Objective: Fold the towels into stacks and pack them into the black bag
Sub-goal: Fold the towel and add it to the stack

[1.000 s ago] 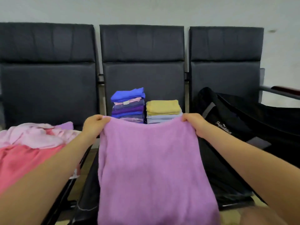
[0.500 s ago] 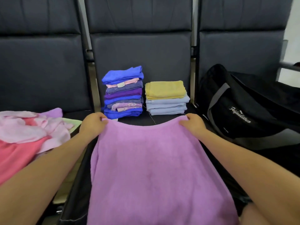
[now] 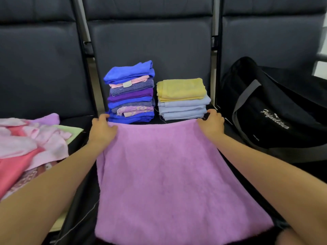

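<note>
Step in hand, as judged: laying the lilac towel (image 3: 169, 177) flat on the middle seat (image 3: 85, 183) before its first fold. The towel's far edge lies just in front of the two folded stacks, its near end hanging toward the person.

Left hand (image 3: 101, 131) grips the far-left corner, fingers curled over the edge. Right hand (image 3: 211, 124) grips the far-right corner likewise.

To do well: keep the far edge taut and level between both hands, and set it down short of the blue-purple stack (image 3: 131, 92) and the yellow-grey stack (image 3: 182, 99) so neither gets nudged. Smooth out slack before folding.

Unfolded pink pile (image 3: 30, 147) waits on the left seat; black bag (image 3: 276, 114) sits on the right seat, not yet packed.
</note>
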The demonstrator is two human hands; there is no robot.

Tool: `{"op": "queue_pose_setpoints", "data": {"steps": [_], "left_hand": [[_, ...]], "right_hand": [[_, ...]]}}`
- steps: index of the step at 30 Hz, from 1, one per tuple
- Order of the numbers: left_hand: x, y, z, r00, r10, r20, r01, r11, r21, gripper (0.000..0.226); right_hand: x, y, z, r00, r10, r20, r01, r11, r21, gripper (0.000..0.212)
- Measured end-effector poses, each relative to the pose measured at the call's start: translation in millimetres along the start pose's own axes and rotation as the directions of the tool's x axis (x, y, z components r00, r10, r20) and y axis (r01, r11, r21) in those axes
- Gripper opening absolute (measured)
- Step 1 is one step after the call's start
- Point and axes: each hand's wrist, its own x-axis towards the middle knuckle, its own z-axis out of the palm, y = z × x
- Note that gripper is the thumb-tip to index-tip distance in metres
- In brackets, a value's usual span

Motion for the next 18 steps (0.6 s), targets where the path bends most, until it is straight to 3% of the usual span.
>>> {"op": "queue_pose_setpoints", "data": {"steps": [4, 6, 11, 14, 18], "left_hand": [[-30, 1, -11, 1.000, -0.012, 0.009, 0.012, 1.000, 0.015, 0.052], [-49, 0, -18, 0.999, -0.030, 0.022, 0.029, 0.997, 0.069, 0.046], [-98, 4, -39, 0.992, 0.066, 0.106, -0.077, 0.992, 0.096, 0.017], [-124, 5, -58, 0.975, 0.115, 0.191, -0.135, 0.986, 0.096, 0.010], [-148, -8, -79, 0.942, 0.073, 0.327, -0.138, 0.973, 0.182, 0.033]], "right_hand": [[-25, -19, -4, 0.999, -0.005, -0.032, 0.003, 0.999, -0.054, 0.053], [-43, -32, -4, 0.999, -0.033, 0.009, 0.033, 0.999, 0.015, 0.053], [-98, -66, -3, 0.957, -0.061, 0.285, -0.015, 0.966, 0.258, 0.035], [-138, -73, -2, 0.833, -0.187, 0.521, 0.038, 0.959, 0.282, 0.020], [-182, -77, -11, 0.603, -0.279, 0.747, 0.108, 0.957, 0.271, 0.021]]}}
